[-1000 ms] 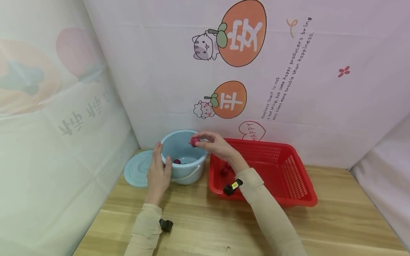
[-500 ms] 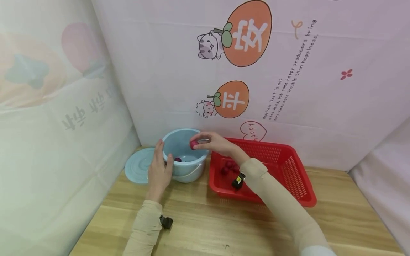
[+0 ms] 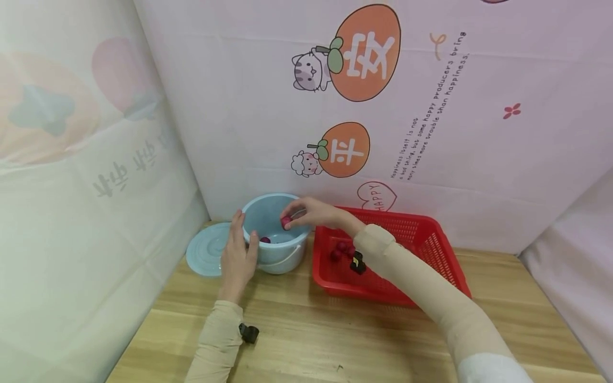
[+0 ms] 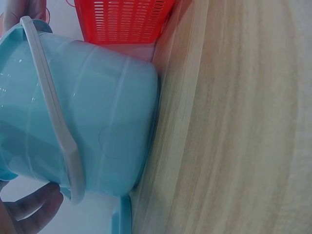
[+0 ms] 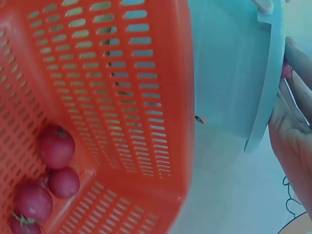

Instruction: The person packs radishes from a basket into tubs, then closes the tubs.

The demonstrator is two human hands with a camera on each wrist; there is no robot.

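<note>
A light blue bucket (image 3: 280,260) stands on the table, a red radish (image 3: 265,240) visible inside near its front wall. Over the bucket's opening, my right hand (image 3: 316,214) pinches another radish (image 3: 286,222) between thumb and fingers. My left hand (image 3: 237,261) rests against the bucket's left side, fingers fairly straight; in the left wrist view its fingertips (image 4: 48,195) touch the bucket near the handle's end. The red slotted basket (image 3: 412,217) to the right holds several radishes (image 5: 57,147) in its left part.
The blue lid (image 3: 203,251) lies on the table left of the bucket, partly behind the left hand. A wooden tabletop (image 3: 297,330) stretches in front. Printed white cloth (image 3: 239,133) rises behind and at the sides.
My right hand has shifted slightly left and lower over the bucket with the radish still pinched. The left hand stays at the bucket's side.
</note>
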